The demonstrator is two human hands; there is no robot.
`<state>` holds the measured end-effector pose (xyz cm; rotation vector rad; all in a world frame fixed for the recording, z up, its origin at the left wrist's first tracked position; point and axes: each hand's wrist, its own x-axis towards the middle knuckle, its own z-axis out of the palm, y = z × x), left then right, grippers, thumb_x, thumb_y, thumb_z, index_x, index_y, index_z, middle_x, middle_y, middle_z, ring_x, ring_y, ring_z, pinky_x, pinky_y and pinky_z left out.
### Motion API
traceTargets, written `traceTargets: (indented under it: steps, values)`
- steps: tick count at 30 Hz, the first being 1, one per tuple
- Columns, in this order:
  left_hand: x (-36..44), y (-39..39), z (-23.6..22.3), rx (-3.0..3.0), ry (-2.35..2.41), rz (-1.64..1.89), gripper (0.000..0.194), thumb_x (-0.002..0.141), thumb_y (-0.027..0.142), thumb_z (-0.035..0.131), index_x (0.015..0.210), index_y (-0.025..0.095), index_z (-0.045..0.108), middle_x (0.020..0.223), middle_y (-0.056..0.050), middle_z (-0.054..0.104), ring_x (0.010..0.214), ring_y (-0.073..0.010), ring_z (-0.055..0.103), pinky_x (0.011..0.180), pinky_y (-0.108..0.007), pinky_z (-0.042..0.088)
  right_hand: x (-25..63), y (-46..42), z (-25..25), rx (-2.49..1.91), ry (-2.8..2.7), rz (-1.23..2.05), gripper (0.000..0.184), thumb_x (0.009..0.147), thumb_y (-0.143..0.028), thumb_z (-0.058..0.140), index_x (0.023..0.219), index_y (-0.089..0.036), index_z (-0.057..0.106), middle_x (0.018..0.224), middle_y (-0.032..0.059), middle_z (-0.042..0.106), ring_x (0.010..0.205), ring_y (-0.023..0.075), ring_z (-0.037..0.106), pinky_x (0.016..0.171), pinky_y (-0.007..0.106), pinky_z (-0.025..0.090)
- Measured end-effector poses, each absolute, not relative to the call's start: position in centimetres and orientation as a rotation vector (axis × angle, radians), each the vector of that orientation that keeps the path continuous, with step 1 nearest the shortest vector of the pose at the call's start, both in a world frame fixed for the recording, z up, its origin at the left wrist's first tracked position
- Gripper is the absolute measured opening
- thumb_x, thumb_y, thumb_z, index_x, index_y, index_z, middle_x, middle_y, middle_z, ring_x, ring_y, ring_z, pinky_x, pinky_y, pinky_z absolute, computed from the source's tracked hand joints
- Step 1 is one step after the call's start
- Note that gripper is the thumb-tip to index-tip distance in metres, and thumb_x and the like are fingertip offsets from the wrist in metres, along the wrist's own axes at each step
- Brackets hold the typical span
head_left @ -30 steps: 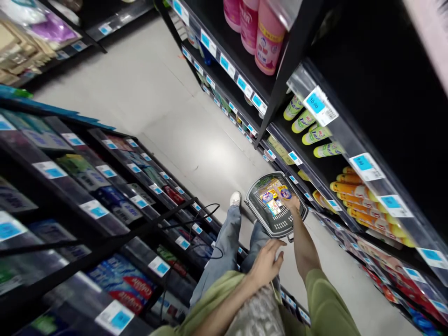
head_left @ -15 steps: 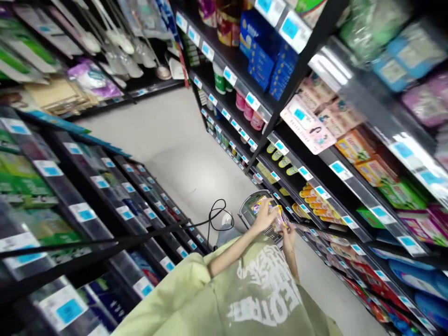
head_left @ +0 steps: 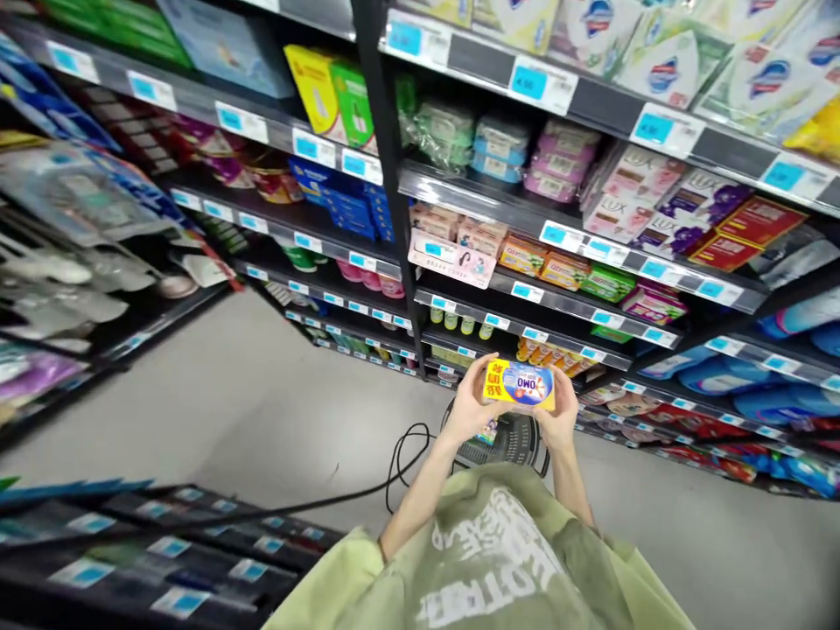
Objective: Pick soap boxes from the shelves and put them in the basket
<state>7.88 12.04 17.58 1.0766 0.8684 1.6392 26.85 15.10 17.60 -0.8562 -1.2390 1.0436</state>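
Note:
A yellow, blue and red OMO soap pack [head_left: 519, 386] is held up in front of me, label toward the camera. My left hand [head_left: 471, 409] grips its left end and my right hand [head_left: 559, 416] grips its right end, fingers curled behind it. Below the pack a grey shopping basket [head_left: 508, 440] sits on the floor, mostly hidden by my hands; a small item shows inside it. My green shirt with white lettering fills the bottom of the view.
Black store shelves [head_left: 518, 289] with blue price tags run ahead and to the right, stocked with soaps, boxes and bottles. Another shelf unit [head_left: 150, 551] lies at lower left. A black cable [head_left: 400, 455] loops over the grey floor [head_left: 262, 411].
My right hand lifted the pack out of the basket, my left hand joined it, and both raised it. My view swung up from the aisle floor to the shelves.

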Motion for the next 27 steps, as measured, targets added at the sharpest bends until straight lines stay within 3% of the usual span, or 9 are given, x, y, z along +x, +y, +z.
traceTargets:
  steps: [5,19,27]
  values:
    - [7.2,10.9,17.1,1.158,0.747,1.733,0.100,0.051,0.053,0.110,0.134,0.023,0.065,0.130,-0.014,0.076,0.123,-0.0339,0.075,0.107,-0.044,0.061,25.2,12.6,19.1,-0.750,-1.208,1.070,0.096,0.051,-0.064,0.107,0.132,-0.026,0.072,0.133,0.0150,0.077,0.125,0.0371,0.074,0.110,0.053,0.058]
    - [1.1,9.2,18.1,1.324,0.882,1.718,0.094,0.050,0.056,0.109,0.129,0.021,0.071,0.122,-0.013,0.076,0.114,-0.0328,0.077,0.101,-0.046,0.063,21.3,11.0,18.4,-0.754,-1.287,1.134,0.092,0.051,-0.052,0.111,0.130,-0.023,0.073,0.128,0.0154,0.080,0.121,0.0347,0.077,0.105,0.049,0.064]
    - [-3.4,7.9,18.1,1.429,0.875,1.699,0.091,0.052,0.048,0.111,0.130,0.023,0.072,0.124,-0.012,0.076,0.116,-0.0321,0.078,0.098,-0.043,0.065,18.2,10.5,18.3,-0.655,-1.372,1.178,0.090,0.050,-0.040,0.113,0.128,-0.026,0.072,0.129,0.0131,0.080,0.124,0.0319,0.076,0.101,0.043,0.066]
